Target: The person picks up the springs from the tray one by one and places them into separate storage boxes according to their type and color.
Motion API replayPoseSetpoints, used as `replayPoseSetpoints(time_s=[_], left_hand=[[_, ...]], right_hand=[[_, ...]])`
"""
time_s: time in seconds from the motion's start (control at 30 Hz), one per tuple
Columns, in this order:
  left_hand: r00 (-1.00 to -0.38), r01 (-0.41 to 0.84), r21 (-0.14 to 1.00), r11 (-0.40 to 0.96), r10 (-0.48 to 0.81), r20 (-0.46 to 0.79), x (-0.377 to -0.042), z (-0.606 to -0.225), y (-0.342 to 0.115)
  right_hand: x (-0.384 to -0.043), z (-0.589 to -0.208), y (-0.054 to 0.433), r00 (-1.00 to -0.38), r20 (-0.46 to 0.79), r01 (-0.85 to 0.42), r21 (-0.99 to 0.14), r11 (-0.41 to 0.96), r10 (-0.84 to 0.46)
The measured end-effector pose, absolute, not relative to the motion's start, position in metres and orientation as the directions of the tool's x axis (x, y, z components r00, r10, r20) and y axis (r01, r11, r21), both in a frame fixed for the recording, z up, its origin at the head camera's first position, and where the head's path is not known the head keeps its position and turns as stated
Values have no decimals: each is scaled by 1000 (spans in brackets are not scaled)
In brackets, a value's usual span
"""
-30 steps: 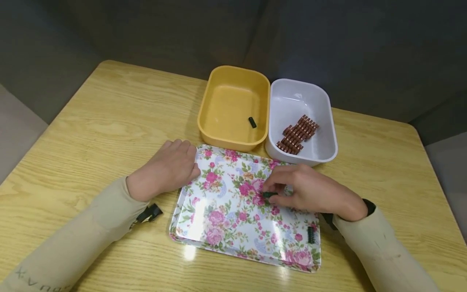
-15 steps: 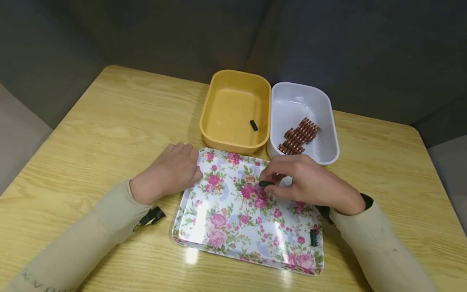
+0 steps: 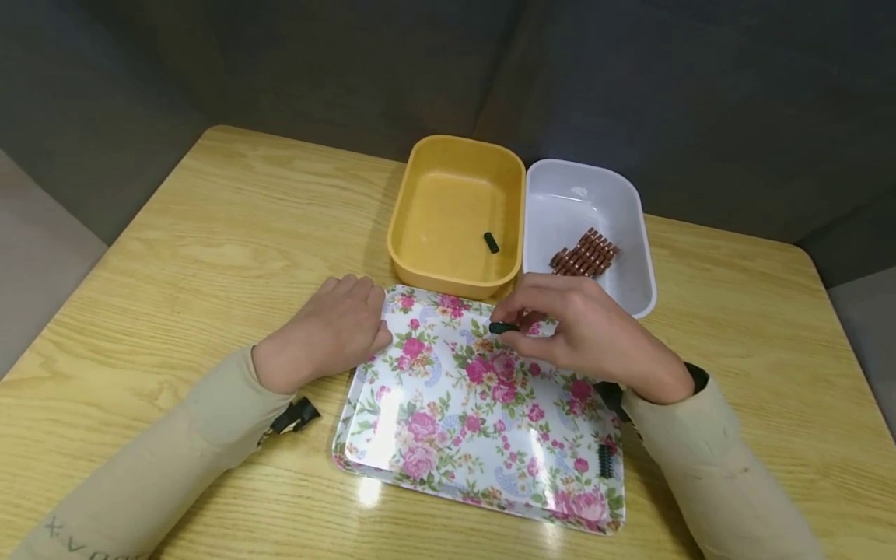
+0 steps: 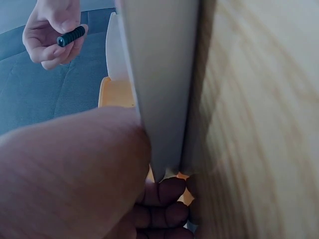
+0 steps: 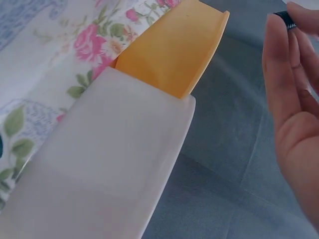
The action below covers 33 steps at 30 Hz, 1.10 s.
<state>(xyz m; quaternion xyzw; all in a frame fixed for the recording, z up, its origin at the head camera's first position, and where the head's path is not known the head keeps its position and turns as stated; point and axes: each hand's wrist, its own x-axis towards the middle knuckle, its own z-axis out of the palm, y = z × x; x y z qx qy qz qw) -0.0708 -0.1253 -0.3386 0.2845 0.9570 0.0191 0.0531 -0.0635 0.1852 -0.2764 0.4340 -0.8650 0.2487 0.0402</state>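
My right hand (image 3: 577, 327) pinches a small dark green ribbed cylinder, like a coil spring (image 4: 71, 36), between thumb and fingertips. It is above the far part of a white tray (image 3: 451, 400) printed with pink flowers. At the tray's left edge rests my left hand (image 3: 325, 334), its thumb over the rim and its fingers (image 4: 169, 191) curled by the far corner, gripping it. A similar dark spring (image 3: 606, 460) lies near the tray's right edge.
Beyond the tray, a yellow bin (image 3: 448, 280) holds one dark green piece (image 3: 491, 243). Beside it stands a white bin (image 3: 633, 202) with several brown ribbed pieces (image 3: 586, 253), partly hidden by my right hand. A dark curtain (image 3: 350, 70) hangs behind the wooden table (image 3: 266, 210).
My right hand has moved away from me with the pinched spring, off the tray's middle toward the bins. The left hand keeps its place at the tray's edge.
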Motion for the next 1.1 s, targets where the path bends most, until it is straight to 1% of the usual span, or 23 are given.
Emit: replayPoseSetpoints(time_s=[0.13,0.4,0.7,0.9,1.1], left_hand=[[-833,542,69,837,547,-87,-71,-338,-125],[-832,546,60,836,549,-80,-71,-339,-125],[-828,557,45,830,558,-47,-70,-339,-126],[-823,566,38,823,567,-30,-69,-339,-125],[-824,565,33,825,565,-41,-68,-338,-125]], right_hand=[[-65,-276,182,-623,300,-770,-396,500,-723],[-70,-272,175,-661,304,-739,-426,522,-687],[-77,-269,169,-655,360,-749,-428,506,-665],[-80,-262,166,-672,347,-733,-437,522,-654],[-83,-259,162,-698,340,-709,-446,546,-630]])
